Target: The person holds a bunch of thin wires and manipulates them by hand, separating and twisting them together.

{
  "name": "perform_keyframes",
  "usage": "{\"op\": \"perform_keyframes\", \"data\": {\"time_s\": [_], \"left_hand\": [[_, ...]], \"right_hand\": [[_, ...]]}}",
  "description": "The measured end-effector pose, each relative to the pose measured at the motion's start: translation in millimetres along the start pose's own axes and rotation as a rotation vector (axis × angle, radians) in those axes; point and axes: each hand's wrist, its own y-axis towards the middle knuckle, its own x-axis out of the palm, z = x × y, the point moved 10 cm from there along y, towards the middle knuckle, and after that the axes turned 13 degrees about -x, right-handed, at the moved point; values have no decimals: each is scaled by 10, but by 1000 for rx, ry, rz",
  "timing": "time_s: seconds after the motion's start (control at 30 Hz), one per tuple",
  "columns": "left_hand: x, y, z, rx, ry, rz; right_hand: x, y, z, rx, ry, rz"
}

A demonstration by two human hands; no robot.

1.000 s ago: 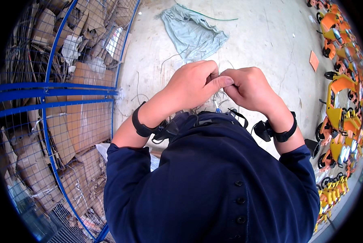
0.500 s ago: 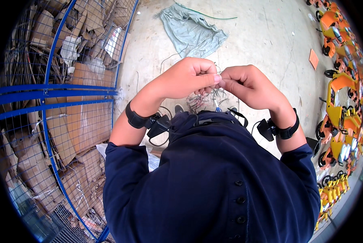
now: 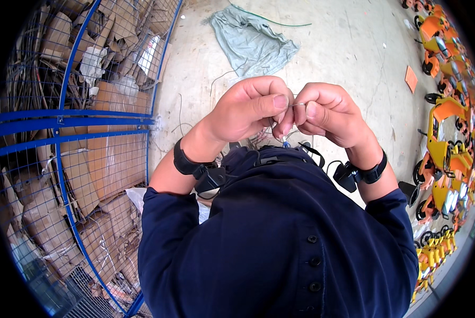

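A thin grey wire (image 3: 298,104) spans the small gap between my hands, held up in front of my waist. My left hand (image 3: 255,108) pinches it between thumb and fingers. From the other side, my right hand (image 3: 330,113) grips the wire between thumb and forefinger. Each wrist wears a black strap with a small black device. Below my hands, partly hidden by them, lies a tangle of cut wires (image 3: 258,139) on the floor. Beside it shows a blue-handled tool (image 3: 286,143), mostly covered, its kind unclear.
At the left stands a blue mesh cage (image 3: 102,121) full of flattened cardboard. A grey-green cloth or sack (image 3: 256,45) lies on the floor ahead, with a green cord (image 3: 272,21) by it. Rows of orange and yellow small bikes (image 3: 444,132) line the right; an orange piece (image 3: 411,79) lies nearer.
My hands have moved slightly apart, from touching fingertips to a small gap with the wire showing between them. The left hand has turned a little and shifted right.
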Motion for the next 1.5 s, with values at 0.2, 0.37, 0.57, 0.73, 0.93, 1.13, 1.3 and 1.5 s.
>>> {"op": "perform_keyframes", "data": {"time_s": [0.2,0.37,0.57,0.73,0.93,1.13,1.3,1.5], "left_hand": [[93,15,101,131,13,-58],[149,14,156,181,20,-96],[110,17,239,272,49,-70],[61,-59,441,303,391,150],[40,-209,692,433,958,570],[372,-282,804,592,1307,647],[367,-206,664,530,1349,542],[416,-162,638,575,1529,545]], "right_hand": [[45,34,-56,-40,113,0],[58,42,-77,-90,213,-25],[-1,99,-190,-232,235,-20],[-22,143,-286,-283,116,-33],[-67,143,-309,-255,-20,-32],[-70,95,-331,-105,-425,63],[1,107,-329,-94,-559,14],[-72,129,-257,148,-717,3]]}}
